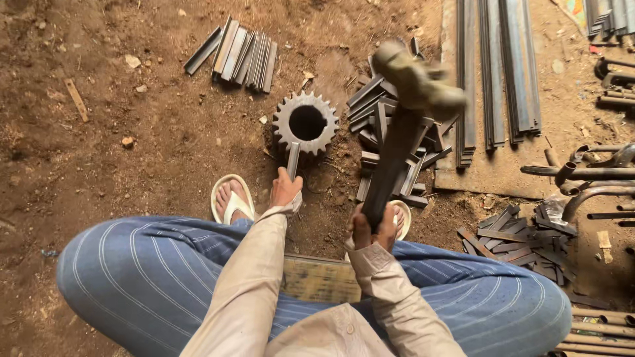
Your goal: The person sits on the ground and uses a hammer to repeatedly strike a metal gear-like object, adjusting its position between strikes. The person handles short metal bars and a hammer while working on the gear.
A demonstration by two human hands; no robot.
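Two hands busy: my left hand [286, 188] pinches a flat steel strip [292, 160] against the gear wheel [305, 123] ahead; my right hand [372, 228] clenches the raised hammer [403, 112].

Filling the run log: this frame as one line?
left hand: holds metal strip against gear | right hand: grips raised hammer | ground: cut strips, dirt

No packages, labels, signs or screens

Only bare metal pieces and dirt show in the head view.
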